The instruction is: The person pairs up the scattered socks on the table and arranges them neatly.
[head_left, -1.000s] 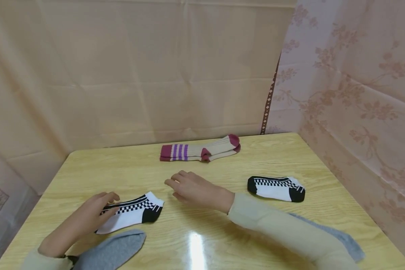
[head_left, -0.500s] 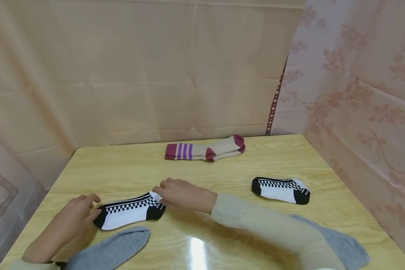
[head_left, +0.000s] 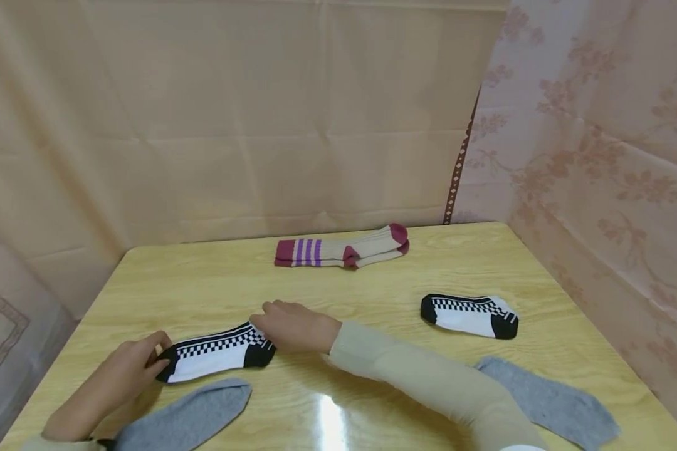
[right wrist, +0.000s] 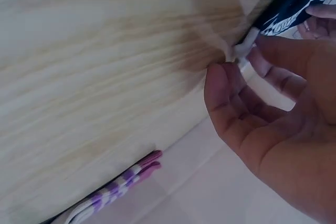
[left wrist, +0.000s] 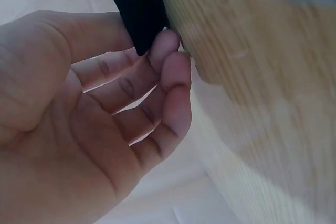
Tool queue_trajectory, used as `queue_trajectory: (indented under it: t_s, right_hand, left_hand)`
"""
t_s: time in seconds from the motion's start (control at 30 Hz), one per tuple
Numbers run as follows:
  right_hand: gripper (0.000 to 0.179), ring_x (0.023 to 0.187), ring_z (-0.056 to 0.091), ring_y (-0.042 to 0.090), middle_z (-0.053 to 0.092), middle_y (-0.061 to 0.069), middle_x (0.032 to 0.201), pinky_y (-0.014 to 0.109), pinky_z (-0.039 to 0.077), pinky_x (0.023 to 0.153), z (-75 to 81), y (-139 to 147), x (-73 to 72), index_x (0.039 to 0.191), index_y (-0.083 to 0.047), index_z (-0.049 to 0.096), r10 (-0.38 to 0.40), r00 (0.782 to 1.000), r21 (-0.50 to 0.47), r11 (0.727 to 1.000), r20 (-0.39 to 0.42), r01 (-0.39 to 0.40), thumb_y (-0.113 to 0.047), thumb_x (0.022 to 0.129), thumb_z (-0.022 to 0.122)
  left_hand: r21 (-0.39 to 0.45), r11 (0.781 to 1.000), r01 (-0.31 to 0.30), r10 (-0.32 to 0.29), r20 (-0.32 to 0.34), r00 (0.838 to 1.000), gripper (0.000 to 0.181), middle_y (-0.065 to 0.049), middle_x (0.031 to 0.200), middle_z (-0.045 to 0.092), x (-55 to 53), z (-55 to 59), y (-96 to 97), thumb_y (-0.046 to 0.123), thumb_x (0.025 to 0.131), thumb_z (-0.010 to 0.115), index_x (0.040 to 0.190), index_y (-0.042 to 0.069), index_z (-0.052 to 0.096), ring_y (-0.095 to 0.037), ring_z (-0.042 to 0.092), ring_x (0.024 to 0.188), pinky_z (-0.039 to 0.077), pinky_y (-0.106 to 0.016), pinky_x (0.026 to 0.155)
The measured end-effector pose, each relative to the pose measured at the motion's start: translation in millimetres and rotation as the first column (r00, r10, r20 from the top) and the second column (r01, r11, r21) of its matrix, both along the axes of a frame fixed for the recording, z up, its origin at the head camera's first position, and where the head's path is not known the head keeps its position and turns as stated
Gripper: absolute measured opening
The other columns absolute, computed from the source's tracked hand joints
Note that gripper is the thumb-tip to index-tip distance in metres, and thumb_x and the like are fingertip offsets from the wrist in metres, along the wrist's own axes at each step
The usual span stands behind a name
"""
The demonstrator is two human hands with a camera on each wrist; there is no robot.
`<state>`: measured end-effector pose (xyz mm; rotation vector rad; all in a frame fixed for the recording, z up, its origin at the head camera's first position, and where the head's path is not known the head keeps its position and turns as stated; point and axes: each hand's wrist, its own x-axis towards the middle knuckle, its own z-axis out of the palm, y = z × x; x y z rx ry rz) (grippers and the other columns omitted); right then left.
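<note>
A: On the tabletop point(head_left: 372, 294), near its front-left corner, we see the checkered sock point(head_left: 217, 360) lying flat.

B: We note both hands pinching it: left hand point(head_left: 121, 369) at the toe, right hand point(head_left: 293, 327) at the cuff, likely to stretch it straight.

Bare tabletop point(head_left: 214, 288) beyond checkered sock point(head_left: 217, 360)

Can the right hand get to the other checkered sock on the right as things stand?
Probably yes: the right hand pinches the near checkered sock, and only bare table lies between it and the other checkered sock.
</note>
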<state>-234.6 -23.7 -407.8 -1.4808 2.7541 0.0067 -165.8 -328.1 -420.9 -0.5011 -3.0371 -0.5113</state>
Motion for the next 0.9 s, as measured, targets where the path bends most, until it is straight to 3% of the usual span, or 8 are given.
queue_trajectory:
  t_s: [0.17,0.4,0.57,0.77,0.9]
  right_hand:
    - [0.032,0.092,0.061,0.015,0.064,0.005,0.106,0.026,0.052,0.078,-1.0,-7,2.1,0.123,-0.012,0.06,0.001,1.0,0.053,0.999,-0.004,-0.001,-0.009,0.092,0.066]
    - [0.016,0.075,0.06,0.008,0.065,0.0,0.09,0.019,0.048,0.066,0.0,-1,-1.6,0.11,-0.01,0.062,0.064,0.993,0.002,0.998,0.098,-0.065,-0.013,0.095,0.066]
    - [0.015,0.071,0.058,0.009,0.064,-0.001,0.085,0.02,0.047,0.063,-3.7,7,-3.1,0.107,-0.01,0.063,0.107,0.993,-0.002,0.994,0.053,-0.107,-0.014,0.093,0.068]
    - [0.013,0.074,0.058,0.01,0.063,-0.001,0.085,0.023,0.048,0.063,-4.5,21,-3.5,0.103,-0.012,0.063,0.085,0.996,-0.004,0.996,0.022,-0.085,-0.013,0.092,0.069]
    - [0.015,0.075,0.057,0.01,0.062,-0.001,0.087,0.023,0.048,0.062,-0.4,26,-3.7,0.106,-0.012,0.063,0.076,0.997,-0.002,0.997,-0.017,-0.076,-0.015,0.092,0.069]
  left_hand:
    - [0.004,1.0,0.018,-0.018,0.011,1.0,0.023,0.01,0.058,0.045,-3.9,-0.2,-0.7,-0.005,0.083,0.072,0.096,0.009,0.059,-0.004,0.037,0.051,0.034,-0.025,0.049]
    - [0.02,0.999,0.029,-0.031,0.064,0.997,0.022,0.009,0.06,0.052,-4.4,3.1,2.2,-0.004,0.083,0.073,0.096,0.008,0.06,-0.004,0.042,0.052,0.038,-0.025,0.049]
    - [0.056,0.997,0.057,-0.058,0.017,0.998,0.021,0.012,0.058,0.048,-2.0,4.0,3.4,-0.004,0.084,0.073,0.094,0.01,0.061,-0.001,0.039,0.051,0.036,-0.024,0.048]
    - [0.095,0.989,0.115,-0.11,-0.055,0.992,0.022,0.016,0.057,0.044,-1.1,6.4,12.2,-0.004,0.083,0.074,0.091,0.013,0.061,0.003,0.037,0.051,0.035,-0.023,0.048]
    - [0.086,0.991,0.102,-0.096,-0.07,0.993,0.023,0.015,0.057,0.044,-3.2,9.3,15.5,-0.004,0.082,0.075,0.088,0.013,0.061,0.002,0.037,0.051,0.035,-0.023,0.048]
